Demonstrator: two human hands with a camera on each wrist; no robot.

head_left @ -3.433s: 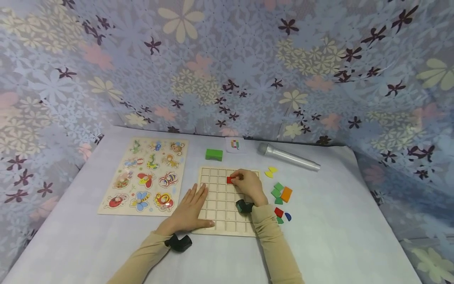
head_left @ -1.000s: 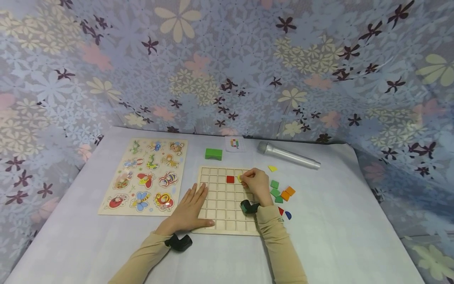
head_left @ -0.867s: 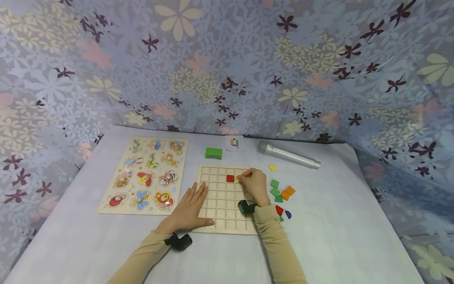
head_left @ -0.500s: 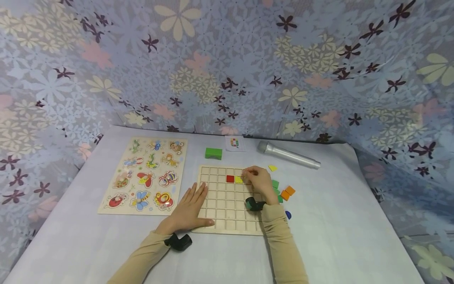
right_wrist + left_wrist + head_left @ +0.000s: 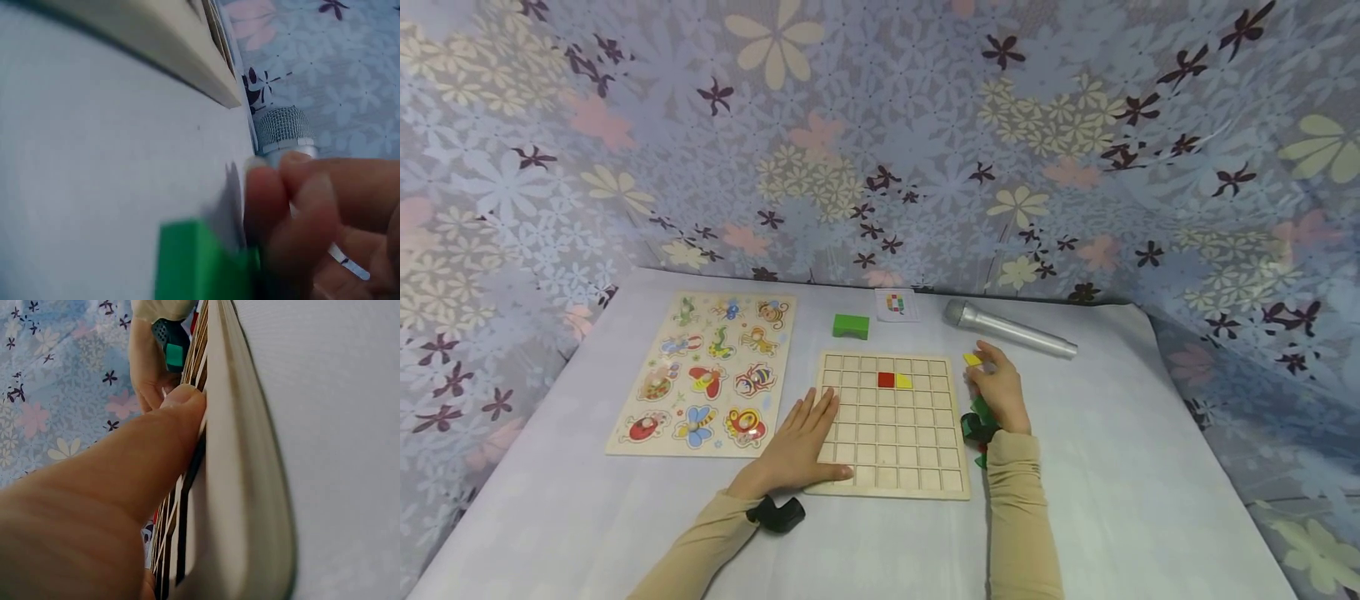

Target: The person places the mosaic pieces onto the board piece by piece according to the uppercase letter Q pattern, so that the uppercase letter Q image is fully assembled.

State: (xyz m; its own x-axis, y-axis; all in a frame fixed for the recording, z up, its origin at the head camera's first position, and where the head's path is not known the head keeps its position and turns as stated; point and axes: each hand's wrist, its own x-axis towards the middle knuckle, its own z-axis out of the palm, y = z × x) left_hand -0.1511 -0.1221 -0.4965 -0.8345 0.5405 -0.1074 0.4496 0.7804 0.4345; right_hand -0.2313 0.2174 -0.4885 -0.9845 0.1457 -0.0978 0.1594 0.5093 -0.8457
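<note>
My left hand (image 5: 797, 442) rests with spread, straight fingers on the left side of a wooden grid board (image 5: 876, 492). Its thumb (image 5: 169, 437) lies along the board's near edge in the left wrist view. A red square tile (image 5: 886, 380) and a yellow cut-corner tile (image 5: 904, 381) sit side by side in cells of an upper row. Right of the board, my right hand (image 5: 1000, 387) pinches a second yellow piece (image 5: 972, 360) between thumb and fingertips. That piece is hidden behind the fingers (image 5: 300, 206) in the right wrist view.
Green tiles (image 5: 981, 408) lie partly under the right hand and wrist. A silver microphone (image 5: 1015, 329) lies behind it. At the back are a green block (image 5: 851, 326) and a small pattern card (image 5: 897, 305). An insect puzzle board (image 5: 700, 375) lies at left.
The right hand set the red tile, then a yellow tile beside it in the grid, let go, and moved right to the other yellow piece. The left hand stays in place.
</note>
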